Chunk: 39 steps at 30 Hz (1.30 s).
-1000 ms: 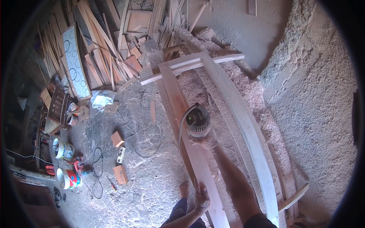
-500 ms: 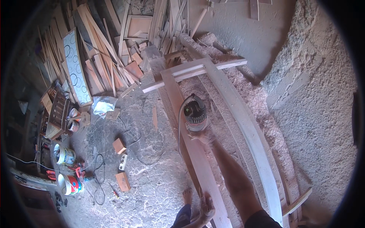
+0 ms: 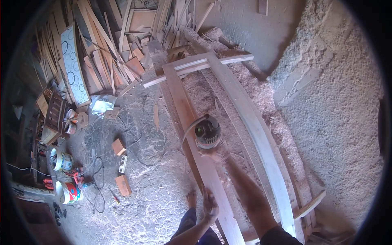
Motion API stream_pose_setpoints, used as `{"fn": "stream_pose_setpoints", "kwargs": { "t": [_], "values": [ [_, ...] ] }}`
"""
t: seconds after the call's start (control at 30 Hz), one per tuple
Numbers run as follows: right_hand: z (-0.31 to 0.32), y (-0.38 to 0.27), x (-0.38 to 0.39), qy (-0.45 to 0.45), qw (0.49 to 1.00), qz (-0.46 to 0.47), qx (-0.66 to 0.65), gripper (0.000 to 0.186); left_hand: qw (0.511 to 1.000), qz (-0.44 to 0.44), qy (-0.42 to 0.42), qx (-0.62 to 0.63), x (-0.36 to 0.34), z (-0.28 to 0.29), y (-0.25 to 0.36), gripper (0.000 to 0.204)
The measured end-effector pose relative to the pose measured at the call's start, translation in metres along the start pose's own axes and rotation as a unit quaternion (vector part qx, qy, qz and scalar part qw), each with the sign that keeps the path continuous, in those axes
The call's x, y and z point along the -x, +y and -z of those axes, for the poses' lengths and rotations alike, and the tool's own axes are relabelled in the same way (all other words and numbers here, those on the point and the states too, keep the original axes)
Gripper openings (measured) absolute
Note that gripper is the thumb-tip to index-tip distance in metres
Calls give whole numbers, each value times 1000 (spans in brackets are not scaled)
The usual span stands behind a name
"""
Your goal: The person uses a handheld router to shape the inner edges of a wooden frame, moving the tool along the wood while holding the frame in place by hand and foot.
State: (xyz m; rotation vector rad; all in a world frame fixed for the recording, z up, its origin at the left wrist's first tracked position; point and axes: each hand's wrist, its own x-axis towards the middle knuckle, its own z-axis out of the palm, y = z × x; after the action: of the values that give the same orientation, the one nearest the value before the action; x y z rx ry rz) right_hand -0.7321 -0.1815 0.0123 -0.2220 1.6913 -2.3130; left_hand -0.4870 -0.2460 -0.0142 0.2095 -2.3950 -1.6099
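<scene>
A long, curved pale wooden frame (image 3: 255,124) lies lengthwise before me. My right hand (image 3: 216,152) is wrapped around the base of a corded handheld power tool (image 3: 207,130) with a round, dark, vented top. The tool rests on the left rail (image 3: 179,93) of the frame, about midway along; its underside is hidden. Closer to my body, my left hand (image 3: 210,206) grips the left edge of that same rail, its fingers partly wrapped around the wood. The tool's cord loops off to the left of the rail.
Wood offcuts (image 3: 100,67) lean in a heap at the far left. Shavings (image 3: 261,92) bank against the rough wall (image 3: 326,110). Left on the floor are wooden blocks (image 3: 123,185), a power strip (image 3: 122,164), a screwdriver (image 3: 114,197), looped cables (image 3: 98,183) and buckets (image 3: 62,160).
My right hand and the power tool have come nearer to me along the left rail. My left hand has slid slightly farther up it. The whole view has shifted a little.
</scene>
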Motion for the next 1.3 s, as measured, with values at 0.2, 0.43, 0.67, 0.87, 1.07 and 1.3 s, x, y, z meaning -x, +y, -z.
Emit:
{"fn": "stream_pose_setpoints", "kwargs": {
  "t": [0.2, 0.43, 0.67, 0.87, 1.07, 1.3],
  "values": [
    [23, 17, 94, 2, 980, 35, 197, 85, 999, 25, 4, 27, 8, -13, -28, 48],
    [42, 24, 209, 60, 973, 18, 221, 80, 998, 25, 45, -25, 37, -66, -109, 41],
    [35, 24, 165, 25, 828, 226, 512, 80, 989, 123, -19, 85, 57, -69, -155, 42],
    [-8, -2, 24, -82, 987, 7, -142, 97, 989, 104, -13, 103, 31, -16, -65, 45],
    [12, 6, -41, -25, 989, 36, 145, 92, 989, 89, -31, 111, 29, -18, -46, 50],
    [3, -1, 36, -30, 995, -64, 73, 91, 990, 90, -9, 106, 26, -21, -65, 55]
  ]
}}
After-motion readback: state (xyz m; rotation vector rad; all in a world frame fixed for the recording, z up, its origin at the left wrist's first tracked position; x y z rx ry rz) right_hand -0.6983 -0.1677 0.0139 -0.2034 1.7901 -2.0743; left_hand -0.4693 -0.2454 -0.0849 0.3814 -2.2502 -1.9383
